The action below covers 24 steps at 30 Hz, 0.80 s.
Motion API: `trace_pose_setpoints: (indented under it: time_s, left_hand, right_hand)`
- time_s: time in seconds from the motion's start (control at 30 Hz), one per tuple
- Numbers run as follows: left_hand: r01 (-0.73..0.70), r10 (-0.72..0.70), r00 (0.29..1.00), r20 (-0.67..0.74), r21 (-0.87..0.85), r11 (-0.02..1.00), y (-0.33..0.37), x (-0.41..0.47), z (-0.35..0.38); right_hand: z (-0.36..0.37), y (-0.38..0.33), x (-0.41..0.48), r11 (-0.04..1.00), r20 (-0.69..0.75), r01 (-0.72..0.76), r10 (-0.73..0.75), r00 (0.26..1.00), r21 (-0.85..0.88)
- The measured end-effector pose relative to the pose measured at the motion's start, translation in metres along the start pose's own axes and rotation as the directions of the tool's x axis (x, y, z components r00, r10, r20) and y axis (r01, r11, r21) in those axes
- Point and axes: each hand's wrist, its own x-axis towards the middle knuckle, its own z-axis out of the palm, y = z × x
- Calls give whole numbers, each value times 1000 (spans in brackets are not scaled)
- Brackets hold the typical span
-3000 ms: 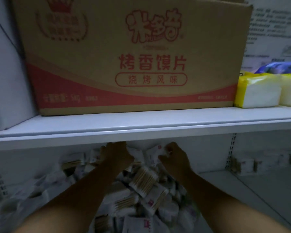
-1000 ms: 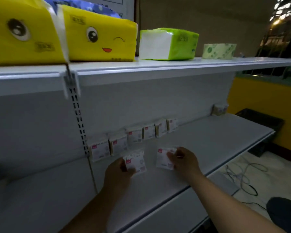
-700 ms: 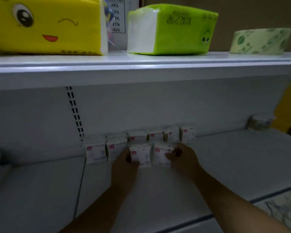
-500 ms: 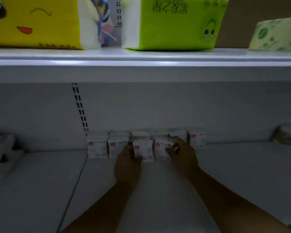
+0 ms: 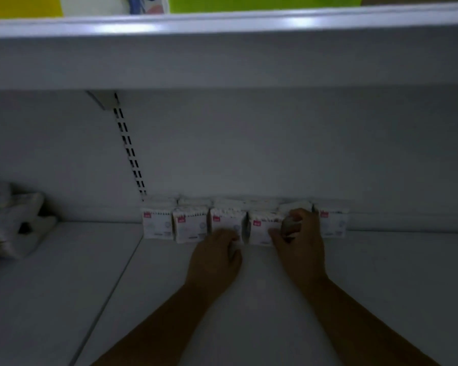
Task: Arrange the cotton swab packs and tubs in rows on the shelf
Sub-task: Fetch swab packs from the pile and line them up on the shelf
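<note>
1. Both hands have come in from mid-shelf to the back wall. A second ago each was carrying a cotton swab pack out in the open; now those two packs stand upright in front of the back row.
2. Left hand [image 5: 214,260]: fingers wrapped around the lower part of the left pack [image 5: 225,223], clamped on it, with its base on the shelf [image 5: 381,286].
3. Right hand [image 5: 299,241]: fingers pinched on the right pack [image 5: 262,228], thumb in front, the rest curled over its right edge.
4. Just left of the left fingers sit two more packs [image 5: 191,227] in the same front line; just right of the right fingers is another pack [image 5: 332,224]. Behind the fingers the back row [image 5: 196,201] hugs the wall.
5. What it means: looks like a second row is forming, and these two plug its gap. There's a thin slit between them, so a small nudge together before letting go seems likely.
6. Way off to the left, the loose pile [image 5: 8,220] says plenty remains.
</note>
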Motion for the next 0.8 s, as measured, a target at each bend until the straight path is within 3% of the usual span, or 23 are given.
trace_pose_setpoints:
  time_s: [0.1,0.23,0.3,0.53,0.7,0.8]
  left_hand:
    - [14,-14,1000,-15,13,1000,-2,3,1]
    - [27,-27,999,-17,11,1000,-3,4,3]
    - [34,-34,999,-10,9,999,-3,4,2]
    - [39,-39,999,-19,11,999,-5,4,4]
    - [60,-60,998,-16,16,998,-8,3,6]
    - [83,-83,996,25,37,996,-6,2,2]
  right_hand:
    - [-3,-1,-1,998,2,40,-40,999,-58]
    - [0,1,-2,959,245,173,-117,963,-224]
    - [1,0,-2,953,294,201,-130,947,-227]
    - [1,0,-2,944,318,254,-179,931,-210]
    - [1,0,-4,935,221,228,-171,960,-270]
    - [1,-2,-5,919,279,256,-172,945,-299]
